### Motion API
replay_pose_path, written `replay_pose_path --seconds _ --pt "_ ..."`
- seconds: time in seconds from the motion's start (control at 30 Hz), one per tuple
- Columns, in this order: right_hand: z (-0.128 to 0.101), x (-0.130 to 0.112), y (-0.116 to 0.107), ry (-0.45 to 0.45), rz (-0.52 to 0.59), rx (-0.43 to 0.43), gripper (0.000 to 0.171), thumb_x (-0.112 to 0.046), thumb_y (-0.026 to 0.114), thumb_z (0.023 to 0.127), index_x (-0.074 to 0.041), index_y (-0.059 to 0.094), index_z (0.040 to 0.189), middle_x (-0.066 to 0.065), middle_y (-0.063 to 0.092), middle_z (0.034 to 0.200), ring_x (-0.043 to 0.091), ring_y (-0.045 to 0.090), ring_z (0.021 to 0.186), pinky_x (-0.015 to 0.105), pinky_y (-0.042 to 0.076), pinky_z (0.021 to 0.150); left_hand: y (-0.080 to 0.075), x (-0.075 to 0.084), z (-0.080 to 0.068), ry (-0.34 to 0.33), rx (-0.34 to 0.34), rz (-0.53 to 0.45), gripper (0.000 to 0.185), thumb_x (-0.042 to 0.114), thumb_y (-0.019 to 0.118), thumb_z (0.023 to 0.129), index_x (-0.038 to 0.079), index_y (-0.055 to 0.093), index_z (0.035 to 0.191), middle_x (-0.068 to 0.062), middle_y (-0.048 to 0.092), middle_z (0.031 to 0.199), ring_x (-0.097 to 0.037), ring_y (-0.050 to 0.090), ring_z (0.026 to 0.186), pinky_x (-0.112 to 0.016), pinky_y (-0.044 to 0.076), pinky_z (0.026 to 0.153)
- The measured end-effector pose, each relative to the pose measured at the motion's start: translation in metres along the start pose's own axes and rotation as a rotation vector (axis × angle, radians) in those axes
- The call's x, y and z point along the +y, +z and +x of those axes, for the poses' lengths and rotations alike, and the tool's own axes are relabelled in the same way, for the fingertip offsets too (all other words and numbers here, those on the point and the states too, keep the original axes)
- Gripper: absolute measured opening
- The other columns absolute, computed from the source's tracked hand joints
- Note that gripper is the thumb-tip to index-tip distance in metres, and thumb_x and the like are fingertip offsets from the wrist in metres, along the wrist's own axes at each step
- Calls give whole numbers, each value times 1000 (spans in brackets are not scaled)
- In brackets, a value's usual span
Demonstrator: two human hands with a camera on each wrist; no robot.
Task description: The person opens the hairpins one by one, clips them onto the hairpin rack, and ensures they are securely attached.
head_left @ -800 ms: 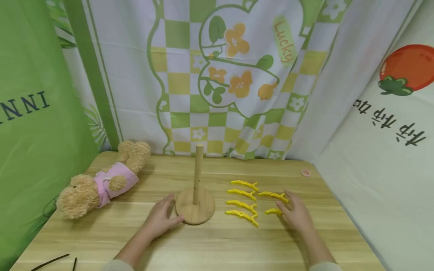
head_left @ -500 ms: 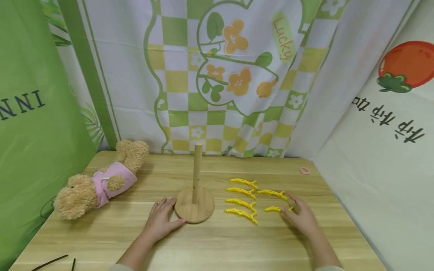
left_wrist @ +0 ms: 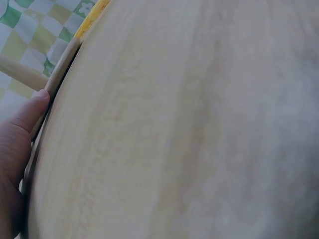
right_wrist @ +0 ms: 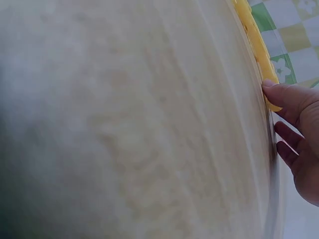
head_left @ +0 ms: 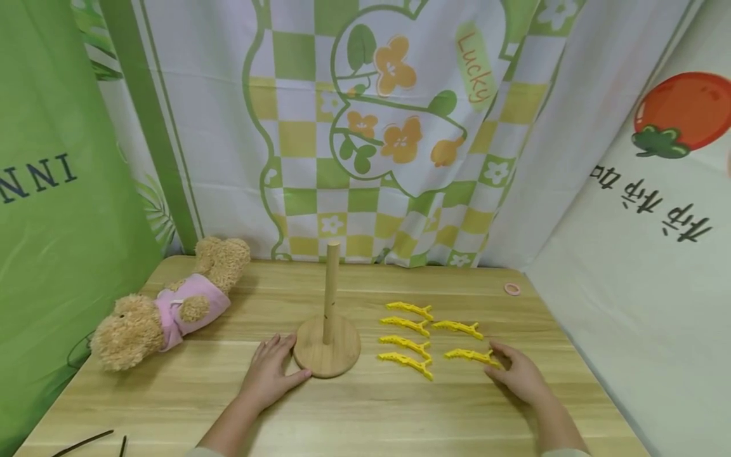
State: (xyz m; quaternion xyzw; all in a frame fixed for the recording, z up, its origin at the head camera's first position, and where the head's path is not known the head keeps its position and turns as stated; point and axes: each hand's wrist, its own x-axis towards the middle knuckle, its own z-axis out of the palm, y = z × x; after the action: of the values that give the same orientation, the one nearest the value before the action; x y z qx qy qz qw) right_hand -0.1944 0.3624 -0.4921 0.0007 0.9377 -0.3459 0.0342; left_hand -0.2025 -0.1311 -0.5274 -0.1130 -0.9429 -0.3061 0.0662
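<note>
On the light wooden table (head_left: pixel 365 412) a round wooden stand with an upright wooden peg (head_left: pixel 328 333) is placed near the middle. The left hand (head_left: pixel 270 376) lies flat on the table with its fingers relaxed and spread, and the fingertips and thumb touch the left rim of the stand's round base; the hand holds nothing. In the left wrist view the thumb (left_wrist: pixel 30 113) rests against the edge of the base.

To the right of the stand six yellow plastic hair clips (head_left: pixel 407 344) lie flat in two columns, four in the left column and two in the right column. The right hand (head_left: pixel 522 376) lies low on the table near the right edge, its fingers a little bent, and its fingertips touch the end of the nearest yellow clip (head_left: pixel 469 357), the front one of the right column. In the right wrist view one fingertip (right_wrist: pixel 286 94) presses against this clip, but the hand does not close around it.

A brown plush bear in a pink shirt (head_left: pixel 165 308) lies on its side near the left edge. A small pink ring (head_left: pixel 512 289) lies near the far right corner. Two thin dark sticks (head_left: pixel 85 442) lie at the near left corner.
</note>
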Motion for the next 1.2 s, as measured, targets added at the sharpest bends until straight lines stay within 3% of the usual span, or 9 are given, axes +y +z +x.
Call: replay_pose_path --seconds 0.27,0.57,0.83,1.0,1.2 --pt "2 2 -4 -10 -63 -6 61 -42 62 75 -5 49 122 17 49 124 37 39 118 52 33 97 1 -1 -1 5 9 5 82 63 56 67 11 40 130 -6 44 132 -29 25 130 -50 7 108" --pt "-1 -2 -4 22 -11 -3 60 -45 61 75 -10 49 122 18 48 124 35 43 116 49 38 95 1 -1 0 -12 -11 8 85 65 55 67 12 39 131 -5 42 134 -29 23 131 -49 7 109" --pt "3 -29 -7 4 109 27 55 -40 60 77 -8 47 121 16 50 122 30 50 108 37 49 86 1 0 -1 -7 -2 11 83 64 55 67 12 39 131 -5 43 133 -29 24 130 -50 8 108" --pt "12 -52 -3 -30 178 59 52 -35 62 77 -5 48 118 14 55 114 24 54 102 24 51 81 2 -1 -2 -1 10 20 83 64 56 67 12 40 130 -5 44 132 -29 25 130 -49 9 108" --pt "27 -78 10 -69 275 42 54 -36 62 77 -7 48 119 11 54 115 23 52 102 19 50 79 1 1 -2 5 12 27 83 64 55 68 11 40 130 -5 43 132 -29 25 130 -49 9 108"
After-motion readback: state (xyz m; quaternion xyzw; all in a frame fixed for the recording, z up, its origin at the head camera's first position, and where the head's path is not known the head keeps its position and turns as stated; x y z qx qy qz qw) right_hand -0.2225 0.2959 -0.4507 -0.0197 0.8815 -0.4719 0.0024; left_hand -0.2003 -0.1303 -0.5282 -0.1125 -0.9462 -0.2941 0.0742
